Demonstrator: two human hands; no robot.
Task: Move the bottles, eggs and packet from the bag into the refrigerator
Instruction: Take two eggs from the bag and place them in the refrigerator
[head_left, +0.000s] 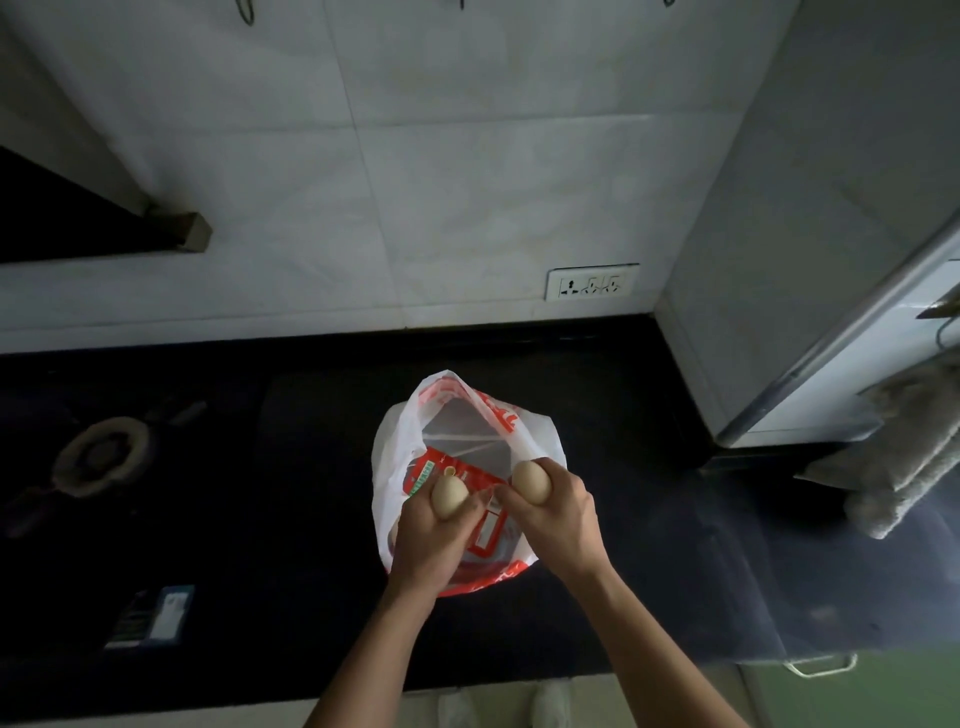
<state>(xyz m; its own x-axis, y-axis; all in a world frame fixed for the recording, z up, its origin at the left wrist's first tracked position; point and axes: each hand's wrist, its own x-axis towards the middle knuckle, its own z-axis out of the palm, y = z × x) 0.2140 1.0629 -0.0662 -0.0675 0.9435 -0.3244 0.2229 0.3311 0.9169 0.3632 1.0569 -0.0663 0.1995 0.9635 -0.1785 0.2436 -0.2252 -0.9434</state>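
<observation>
The left hand (434, 540) is closed around an egg (450, 496); the right hand (558, 512) grips a second egg (531, 482). Both are over the open bag (400, 441) on the tabletop (260, 519), a red packet (483, 483) beneath them.

Dim kitchen: white tiled wall (415, 156) with socket (592, 283) above black countertop (260, 519).

Two beige eggs (449, 496) above open white bag (400, 441).
</observation>
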